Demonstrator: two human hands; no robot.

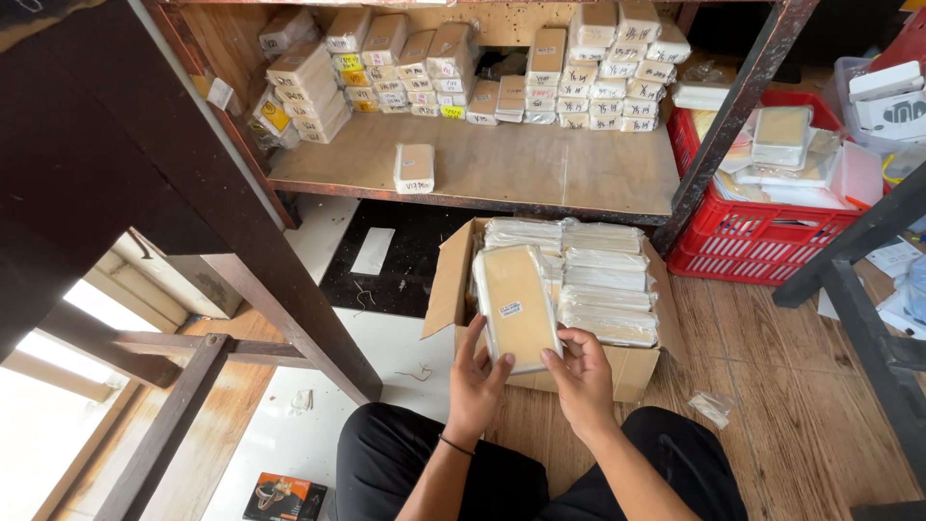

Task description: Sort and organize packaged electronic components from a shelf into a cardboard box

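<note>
Wooden floorboards (pixel 801 425) carry an open cardboard box (pixel 632 371) directly in front of your knees, below the front edge of a low wooden shelf (pixel 540 169). Inside the box, clear-wrapped bundles of flat cream packets (pixel 603 280) lie stacked in rows and fill it close to the rim. You hold one wrapped bundle (pixel 516 304) tilted over the near left part of the box; it bears a small white label on its face. Your left hand (pixel 475 381) grips the bundle's lower left corner, fingers curled around the edge. Your right hand (pixel 582 371) closes on the lower right corner, thumb on top and fingertips on the wrap. Along the back edge of the shelf, more cream packets (pixel 588 68) stand in stacks with handwritten labels, and a single packet (pixel 414 168) lies alone near the front left edge. To the right of the shelf leg, a red plastic crate (pixel 762 236) on the floor holds flat boxes and clear sleeves. A small dark carton (pixel 284 497) rests on the white floor panel at your left.
</note>
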